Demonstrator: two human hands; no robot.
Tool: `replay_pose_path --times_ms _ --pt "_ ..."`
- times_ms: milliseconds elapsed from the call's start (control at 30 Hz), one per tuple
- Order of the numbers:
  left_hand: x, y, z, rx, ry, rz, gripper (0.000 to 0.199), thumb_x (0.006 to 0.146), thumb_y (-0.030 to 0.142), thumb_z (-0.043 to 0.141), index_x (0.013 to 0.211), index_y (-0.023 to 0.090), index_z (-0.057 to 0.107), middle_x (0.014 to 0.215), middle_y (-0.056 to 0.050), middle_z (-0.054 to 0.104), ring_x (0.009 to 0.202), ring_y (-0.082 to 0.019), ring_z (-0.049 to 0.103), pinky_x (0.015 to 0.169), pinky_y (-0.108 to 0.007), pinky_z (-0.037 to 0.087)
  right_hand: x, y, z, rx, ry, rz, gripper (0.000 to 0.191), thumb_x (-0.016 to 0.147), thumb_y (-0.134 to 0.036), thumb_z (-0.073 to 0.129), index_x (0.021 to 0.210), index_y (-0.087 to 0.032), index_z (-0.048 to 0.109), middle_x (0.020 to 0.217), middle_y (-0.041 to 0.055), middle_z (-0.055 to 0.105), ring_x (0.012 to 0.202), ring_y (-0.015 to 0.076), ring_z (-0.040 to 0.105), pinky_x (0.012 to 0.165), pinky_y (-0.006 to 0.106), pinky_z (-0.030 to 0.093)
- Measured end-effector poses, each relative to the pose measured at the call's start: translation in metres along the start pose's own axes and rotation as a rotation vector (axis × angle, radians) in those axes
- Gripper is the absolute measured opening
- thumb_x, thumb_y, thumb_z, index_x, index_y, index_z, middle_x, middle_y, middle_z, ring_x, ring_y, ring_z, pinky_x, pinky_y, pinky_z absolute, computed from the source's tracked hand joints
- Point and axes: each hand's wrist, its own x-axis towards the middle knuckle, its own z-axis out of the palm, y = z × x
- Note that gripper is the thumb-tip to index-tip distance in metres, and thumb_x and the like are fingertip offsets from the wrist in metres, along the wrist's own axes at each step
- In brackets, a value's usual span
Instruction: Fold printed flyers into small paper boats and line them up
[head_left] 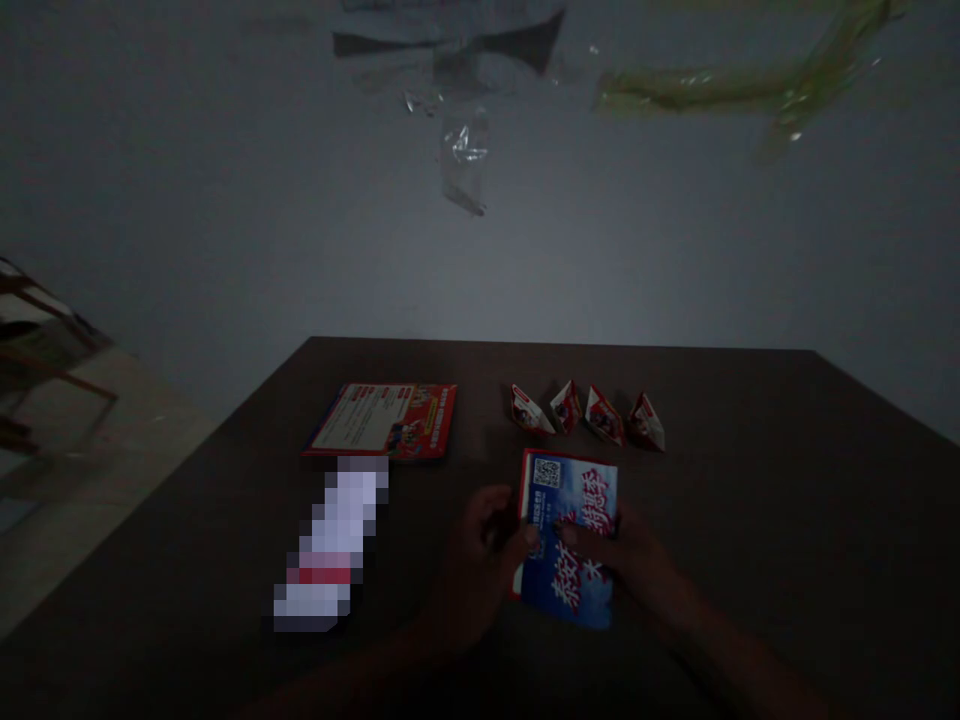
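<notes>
Clearly, we have the blue leaflet (553, 565) between our two hands over the tabletop (750, 490), at six o'clock from four folded paper pieces (604, 416) and four o'clock from the red-and-white printed paper (367, 418). Our right hand (643, 565) grips its three o'clock side, thumb on the printed face, other fingers mostly hidden behind; our left hand (474, 580) pinches the nine o'clock edge, forefinger curled. We judge it light, bendy and perhaps slick, easy to crease or tear. We do best holding opposite edges with flat thumbs, since squeezing inward could buckle the middle.
</notes>
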Motion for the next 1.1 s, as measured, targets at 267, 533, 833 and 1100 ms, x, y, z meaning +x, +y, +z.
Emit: replay_pose_path --times_ms 267,533,833,1100 --pt "0.013 -0.005 0.002 0.005 -0.01 -0.175 0.024 0.073 0.036 0.068 0.078 0.012 0.066 0.069 -0.002 0.066 0.062 -0.014 0.06 0.059 -0.025 0.047 0.004 0.013 -0.006 -0.077 0.012 -0.019 0.036 0.064 -0.032 0.081 0.09 -0.016 0.063 0.079 0.0041 0.073 0.067 0.0185 0.068 0.066 0.034 0.055" --pt "0.012 -0.001 0.002 0.058 -0.027 -0.163 0.026 0.073 0.038 0.065 0.072 0.012 0.067 0.062 -0.001 0.063 0.058 -0.013 0.055 0.056 -0.023 0.042 0.005 0.016 -0.018 -0.112 0.092 -0.08 0.037 0.067 -0.033 0.079 0.095 -0.018 0.06 0.078 0.002 0.071 0.063 0.0178 0.066 0.06 0.033 0.054" --pt "0.014 -0.005 -0.004 0.174 -0.003 -0.133 0.028 0.076 0.04 0.062 0.072 0.013 0.068 0.062 0.0 0.062 0.059 -0.013 0.053 0.056 -0.023 0.039 0.008 0.015 -0.022 -0.194 0.126 -0.115 0.039 0.064 -0.034 0.08 0.094 -0.018 0.06 0.076 0.0018 0.071 0.061 0.0181 0.066 0.056 0.032 0.054" --pt "0.014 -0.01 -0.006 0.2 -0.019 -0.123 0.027 0.078 0.04 0.06 0.071 0.015 0.067 0.062 0.001 0.06 0.059 -0.013 0.052 0.056 -0.022 0.038 0.007 0.012 -0.019 -0.227 0.156 -0.079 0.039 0.063 -0.034 0.08 0.092 -0.018 0.06 0.074 0.0014 0.071 0.059 0.0162 0.065 0.055 0.03 0.053"
